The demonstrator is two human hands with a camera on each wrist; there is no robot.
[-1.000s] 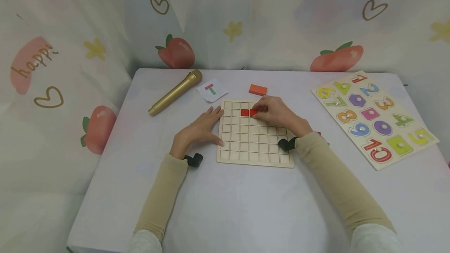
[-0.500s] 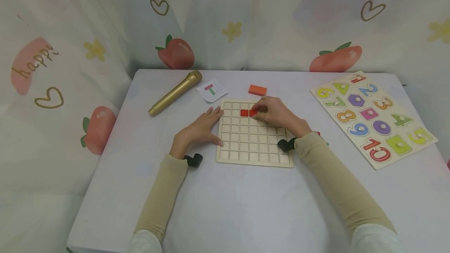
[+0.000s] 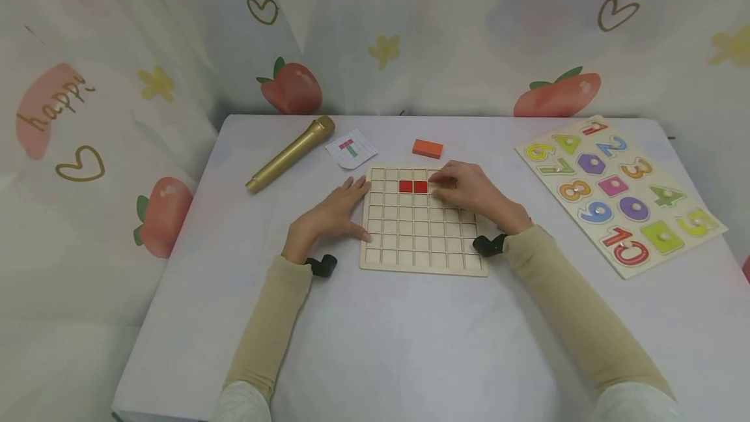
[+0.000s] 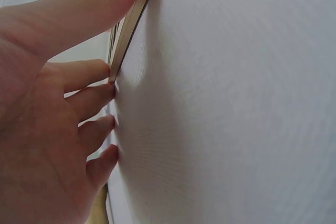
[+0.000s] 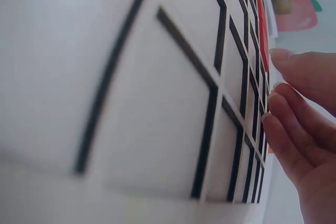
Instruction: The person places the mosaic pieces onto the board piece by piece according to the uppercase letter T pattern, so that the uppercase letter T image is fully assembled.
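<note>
Two red squares [image 3: 406, 186] sit flat in the gridded board [image 3: 422, 228], side by side in its second row from the far edge, third and fourth cells counting from the left. Board lies flat on the white-covered counter [image 3: 404, 344].

Left hand [image 3: 332, 215] open, fingers spread, thumb and fingertips touching the board's left edge; looks like a steadying touch.

Right hand [image 3: 471, 189] over the board's far right part, thumb and fingers loosely bent, just beside the right-hand red square. Right wrist view shows a gap between thumb and fingers with no piece visible in it; judged to be holding nothing.

Progress, held against the small card [image 3: 351, 148] beyond the board: its printed figure appears to be a short red row with a green stem running down below. Red row on the board looks begun, with both squares seated neatly. Probably lacking: a third red one and all of the green; none shows on the part of the board in view. Cells under the right hand are hidden. Stem's count too small to read.

Orange block [image 3: 428, 148] lies beyond the board's far edge, apart from it, its part unclear.
</note>
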